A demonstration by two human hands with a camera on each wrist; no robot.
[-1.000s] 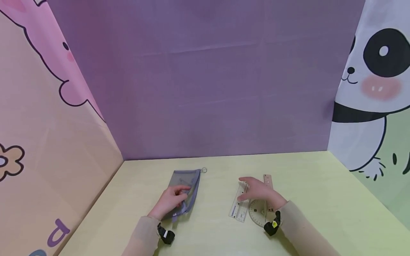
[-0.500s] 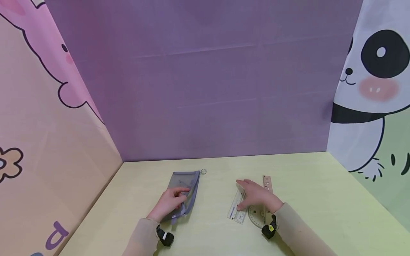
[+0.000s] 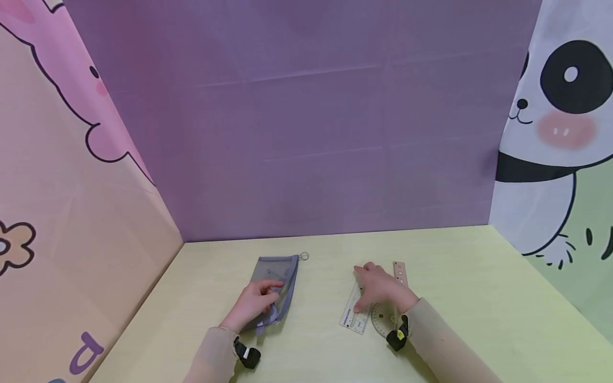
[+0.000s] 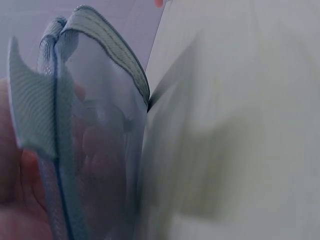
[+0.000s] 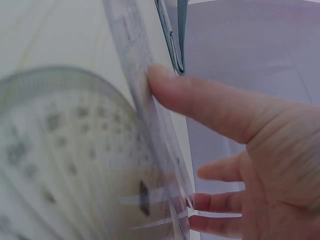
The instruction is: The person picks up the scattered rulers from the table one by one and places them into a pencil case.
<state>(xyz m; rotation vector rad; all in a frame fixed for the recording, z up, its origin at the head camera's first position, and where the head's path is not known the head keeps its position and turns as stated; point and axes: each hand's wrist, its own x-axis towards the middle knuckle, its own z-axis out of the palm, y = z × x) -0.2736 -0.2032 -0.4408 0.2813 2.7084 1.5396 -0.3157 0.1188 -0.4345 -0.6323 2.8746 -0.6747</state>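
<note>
On the left, my left hand [image 3: 254,302] pinches the near part of a grey-purple see-through zip pouch [image 3: 263,266]. Some of its fingers show through the pouch wall [image 4: 100,150] in the left wrist view. On the right, my right hand [image 3: 380,290] spreads over a clear ruler [image 3: 353,316]. Its thumb touches the ruler [image 5: 135,65] in the right wrist view, while the other fingers reach out by its edge. Beside the ruler lies a clear rounded protractor [image 3: 380,322], partly hidden under the right hand and wrist.
A pinkish ruler [image 3: 399,270] lies beyond the right wrist, partly covered by it. The pouch has a metal ring [image 3: 304,256] at its far corner. A purple backdrop [image 3: 306,159] closes off the table's [image 3: 325,351] far edge, with printed panels on both sides.
My right hand has come down closer over the clear ruler, and its thumb has moved toward the ruler's near end. The left hand and pouch have hardly moved.
</note>
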